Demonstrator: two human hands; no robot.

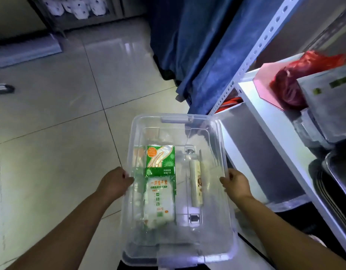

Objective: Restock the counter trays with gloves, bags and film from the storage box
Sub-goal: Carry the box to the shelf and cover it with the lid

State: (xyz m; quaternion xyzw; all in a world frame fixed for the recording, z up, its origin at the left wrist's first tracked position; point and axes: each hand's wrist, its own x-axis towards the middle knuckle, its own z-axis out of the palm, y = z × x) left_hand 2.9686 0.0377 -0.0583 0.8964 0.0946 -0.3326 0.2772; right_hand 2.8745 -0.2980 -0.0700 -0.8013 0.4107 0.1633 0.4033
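A clear plastic storage box (224, 230) is held above the tiled floor, low in the middle of the view. My left hand (114, 180) grips its left rim and my right hand (235, 182) grips its right rim. Inside lie a green and white pack of disposable gloves (160, 160), a second pack with a white label (160, 203) nearer to me, and a roll of film (196, 184) along the right side. More clear bags show dimly at the box's left wall.
A white metal shelf rack (252, 98) stands at the right, carrying a red plastic bag (296, 80), a grey carton (324, 106) and metal trays (339, 184). A blue cloth (197, 55) hangs behind the box. Paper rolls (78, 6) sit far off.
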